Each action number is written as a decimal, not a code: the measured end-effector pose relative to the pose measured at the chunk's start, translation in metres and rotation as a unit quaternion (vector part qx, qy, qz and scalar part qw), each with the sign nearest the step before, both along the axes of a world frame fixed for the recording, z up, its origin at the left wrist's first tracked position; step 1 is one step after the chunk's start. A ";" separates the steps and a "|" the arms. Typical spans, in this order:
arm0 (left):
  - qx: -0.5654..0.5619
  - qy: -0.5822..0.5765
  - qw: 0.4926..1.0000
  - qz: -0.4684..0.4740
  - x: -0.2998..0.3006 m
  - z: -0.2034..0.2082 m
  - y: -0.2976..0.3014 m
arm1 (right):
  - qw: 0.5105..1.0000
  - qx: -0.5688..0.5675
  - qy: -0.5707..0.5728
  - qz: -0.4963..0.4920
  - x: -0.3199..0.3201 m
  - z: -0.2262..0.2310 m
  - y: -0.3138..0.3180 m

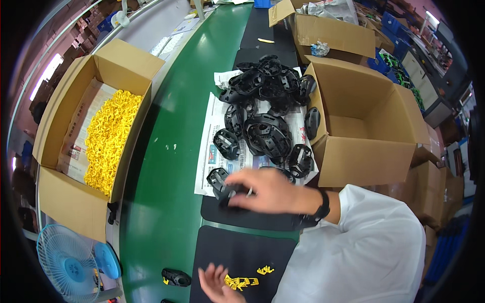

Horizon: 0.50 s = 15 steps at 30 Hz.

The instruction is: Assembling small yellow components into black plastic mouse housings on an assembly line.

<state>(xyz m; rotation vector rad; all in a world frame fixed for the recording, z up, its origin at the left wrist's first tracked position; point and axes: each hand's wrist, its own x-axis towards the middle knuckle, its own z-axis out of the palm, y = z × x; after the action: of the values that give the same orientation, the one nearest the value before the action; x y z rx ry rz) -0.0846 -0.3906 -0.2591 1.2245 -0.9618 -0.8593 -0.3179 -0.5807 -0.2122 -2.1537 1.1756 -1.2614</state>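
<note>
Noting the right hand [267, 190] gripping a black shell [228, 198], its long axis too blurred to tell. We are finding the shell beyond the open left hand [219, 286], hovering well apart, beside yellow clips [245, 282].

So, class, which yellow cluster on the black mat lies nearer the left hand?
The larger cluster, close beside the left hand; the smaller cluster lies farther right.
</note>
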 end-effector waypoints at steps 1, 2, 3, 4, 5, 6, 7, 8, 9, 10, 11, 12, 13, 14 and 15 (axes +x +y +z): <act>0.046 0.005 0.999 0.000 -0.024 0.017 -0.020 | 0.999 0.007 0.025 0.047 0.015 -0.001 0.015; 0.071 0.082 0.992 -0.067 -0.029 0.011 -0.028 | 0.994 -0.012 0.030 0.105 0.031 -0.005 0.028; 0.034 0.098 0.985 -0.135 -0.037 -0.005 -0.036 | 0.987 -0.027 0.073 0.141 0.040 -0.016 0.042; 0.055 0.133 0.987 -0.066 -0.041 -0.025 -0.044 | 0.983 -0.038 0.071 0.165 0.052 -0.023 0.060; 0.076 0.168 0.983 0.002 -0.042 -0.037 -0.049 | 0.976 -0.036 0.039 0.213 0.056 -0.031 0.072; 0.050 0.190 0.980 -0.031 -0.052 -0.005 -0.060 | 0.963 -0.022 0.025 0.269 0.049 -0.035 0.074; 0.027 0.194 0.980 -0.032 -0.043 -0.004 -0.063 | 0.944 -0.010 0.008 0.329 0.041 -0.033 0.077; 0.016 0.220 0.975 -0.041 -0.033 -0.005 -0.063 | 0.912 0.074 0.052 0.400 0.027 -0.029 0.072; 0.008 0.244 0.969 -0.039 -0.025 -0.005 -0.057 | 0.861 0.159 0.091 0.474 0.011 -0.019 0.060; 0.024 0.268 0.962 -0.041 -0.021 -0.003 -0.051 | 0.857 0.216 0.151 0.442 -0.009 0.001 0.043; 0.028 0.276 0.959 -0.057 -0.018 -0.009 -0.044 | 0.914 0.215 0.112 0.326 -0.034 -0.003 0.033; 0.020 0.253 0.965 -0.065 -0.015 -0.009 -0.035 | 0.962 0.174 0.146 0.151 -0.055 0.016 0.019; 0.014 0.236 0.967 -0.091 -0.017 -0.014 -0.033 | 0.981 0.150 0.119 -0.036 -0.084 0.010 0.009; 0.013 0.241 0.966 -0.090 -0.017 -0.016 -0.029 | 0.959 0.065 0.238 -0.137 -0.119 0.009 -0.007; 0.034 0.250 0.964 -0.086 -0.016 -0.015 -0.022 | 0.938 0.059 0.279 -0.198 -0.152 0.005 -0.015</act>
<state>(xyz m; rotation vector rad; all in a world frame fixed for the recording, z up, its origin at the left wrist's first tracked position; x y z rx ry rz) -0.1001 -0.4126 -0.2743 0.9200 -0.6346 -1.2756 -0.4697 -0.5960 -0.2072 -2.3301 1.9371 -0.6845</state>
